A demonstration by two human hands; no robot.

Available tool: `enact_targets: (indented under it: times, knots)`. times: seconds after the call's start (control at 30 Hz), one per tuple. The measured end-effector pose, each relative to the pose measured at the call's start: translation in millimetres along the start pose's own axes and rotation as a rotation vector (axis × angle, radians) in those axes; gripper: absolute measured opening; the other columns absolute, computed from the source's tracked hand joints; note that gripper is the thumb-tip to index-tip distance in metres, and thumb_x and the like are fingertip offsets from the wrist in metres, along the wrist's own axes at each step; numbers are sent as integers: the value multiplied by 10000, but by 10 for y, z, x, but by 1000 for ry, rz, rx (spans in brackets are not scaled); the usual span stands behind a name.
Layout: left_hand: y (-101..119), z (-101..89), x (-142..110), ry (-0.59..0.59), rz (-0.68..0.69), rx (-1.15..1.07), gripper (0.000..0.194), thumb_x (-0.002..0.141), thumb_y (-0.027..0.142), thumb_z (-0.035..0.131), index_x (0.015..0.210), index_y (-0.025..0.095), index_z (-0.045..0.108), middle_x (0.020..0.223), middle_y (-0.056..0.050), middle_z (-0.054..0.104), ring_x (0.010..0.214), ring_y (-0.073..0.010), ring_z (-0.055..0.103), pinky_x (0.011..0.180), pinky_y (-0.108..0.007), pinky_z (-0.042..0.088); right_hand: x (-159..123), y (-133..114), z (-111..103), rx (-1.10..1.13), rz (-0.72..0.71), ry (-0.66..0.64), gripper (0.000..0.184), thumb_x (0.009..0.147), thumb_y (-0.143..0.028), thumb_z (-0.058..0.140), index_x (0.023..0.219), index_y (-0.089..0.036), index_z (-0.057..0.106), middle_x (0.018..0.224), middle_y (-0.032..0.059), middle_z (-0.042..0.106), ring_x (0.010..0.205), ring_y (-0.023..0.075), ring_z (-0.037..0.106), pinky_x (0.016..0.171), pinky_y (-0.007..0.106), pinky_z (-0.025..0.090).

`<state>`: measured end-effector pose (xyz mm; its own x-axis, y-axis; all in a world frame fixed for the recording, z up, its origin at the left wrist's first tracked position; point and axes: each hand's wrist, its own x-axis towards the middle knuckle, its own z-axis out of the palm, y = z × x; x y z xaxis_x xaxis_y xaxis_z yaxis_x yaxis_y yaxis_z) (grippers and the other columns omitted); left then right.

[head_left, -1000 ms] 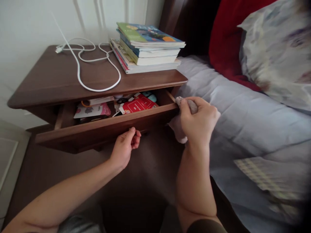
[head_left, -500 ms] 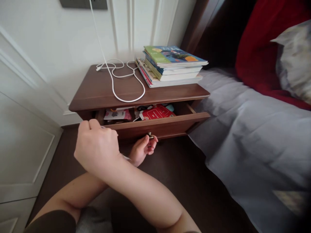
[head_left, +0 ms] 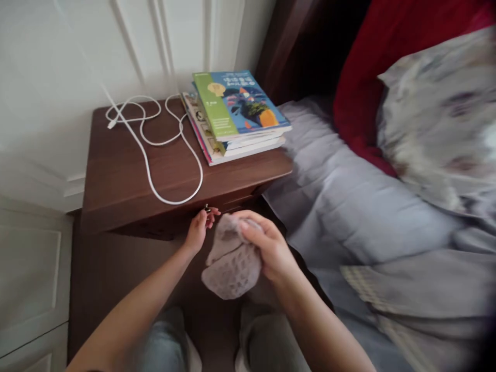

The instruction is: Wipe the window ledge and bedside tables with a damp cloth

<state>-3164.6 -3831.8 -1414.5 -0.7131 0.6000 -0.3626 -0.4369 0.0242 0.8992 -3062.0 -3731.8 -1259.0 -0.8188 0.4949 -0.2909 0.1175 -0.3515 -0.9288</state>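
Observation:
At the front of the nightstand (head_left: pixel 127 170), my left hand (head_left: pixel 198 231) has its thumb and fingers closed around a small metal drawer knob (head_left: pixel 207 208). The drawer looks pushed in, its front mostly in shadow under the top's edge. My right hand (head_left: pixel 269 243) grips a soft, crumpled grey-pink fabric piece (head_left: pixel 234 266) by its upper end. This piece has a dotted, dimpled surface and hangs in front of the nightstand, just right of my left hand. Its exact kind I cannot make out.
On the nightstand lie a looped white cable (head_left: pixel 144 155) and a stack of books (head_left: pixel 240 111). A bed with grey bedding (head_left: pixel 349 191), a red cloth (head_left: pixel 360 98) and a patterned pillow (head_left: pixel 437 113) stands at the right. White panelling (head_left: pixel 34 155) runs along the left.
The open drawer has gone in, with my left hand still at the knob. My right hand has swung from the left across to the right, bringing the fabric piece into sight. The view has shifted.

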Motion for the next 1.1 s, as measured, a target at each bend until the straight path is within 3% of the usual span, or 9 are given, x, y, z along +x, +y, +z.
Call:
enact_targets:
  times: [0.17,0.27,0.4,0.5,0.63,0.77,0.83,0.93,1.1]
  knots:
    - [461,-139,-595,-132,-175,228,426,867,546,527,1083,191,623,910,-57,662,746,-147,588,724,-282,472,316,-507,-478,-231,-110,725,363,698,-468,720,885,-161,674,731,-3,664,667,134,596,633,238,470]
    - [1096,-319,-884,-249,-115,460,264,899,409,510,1021,219,646,891,-54,679,825,-177,627,795,-308,480,773,-705,-498,-527,-136,871,401,787,-446,604,1035,-140,680,977,82,705,912,194,636,850,340,496]
    - [2031,-485,-722,-237,204,743,214,903,322,478,980,226,653,953,-77,676,904,-206,622,854,-345,478,1280,-679,-385,-966,-28,806,399,796,-273,544,1121,-90,687,1187,201,649,1138,292,570,1046,497,396]
    - [2422,-469,-294,-165,362,1007,258,875,363,526,1029,198,649,1075,-123,656,1047,-263,584,974,-425,423,1406,-540,-373,-1216,-134,774,432,828,-228,478,1184,-68,663,1310,226,583,1283,328,463,1129,547,298]
    - [2494,-364,268,-127,306,1371,650,737,504,706,1263,148,563,1393,-214,495,1306,-399,407,1063,-542,295,1359,-368,-355,-1264,-203,698,472,900,-245,377,1285,-79,595,1364,199,560,1340,299,438,1148,524,322]
    - [2514,-391,656,-163,201,1567,941,667,515,770,1448,155,387,1574,-255,217,1444,-478,148,1081,-609,186,1155,-264,108,-1275,-149,612,491,952,-269,322,1336,-65,550,1361,217,564,1354,306,450,1137,531,353]
    - [2597,-467,838,-174,178,1593,887,738,493,713,1469,147,349,1554,-264,259,1420,-458,229,1072,-585,204,1026,-230,472,-1273,-98,515,504,959,-266,316,1360,-44,524,1368,243,552,1367,322,438,1136,555,350]
    - [2740,-579,1122,-203,146,1583,615,871,418,554,1397,116,446,1348,-243,528,1242,-393,461,1022,-531,278,875,-196,923,-1251,-12,330,518,956,-254,314,1408,-59,478,1408,245,518,1384,328,421,1133,580,352]
    - [2849,-494,1514,-98,64,1545,360,907,380,464,1099,129,637,1094,-188,611,1064,-352,532,896,-471,364,829,-173,1184,-1221,63,217,497,944,-224,332,1387,-112,528,1398,209,545,1355,325,467,1130,565,375]
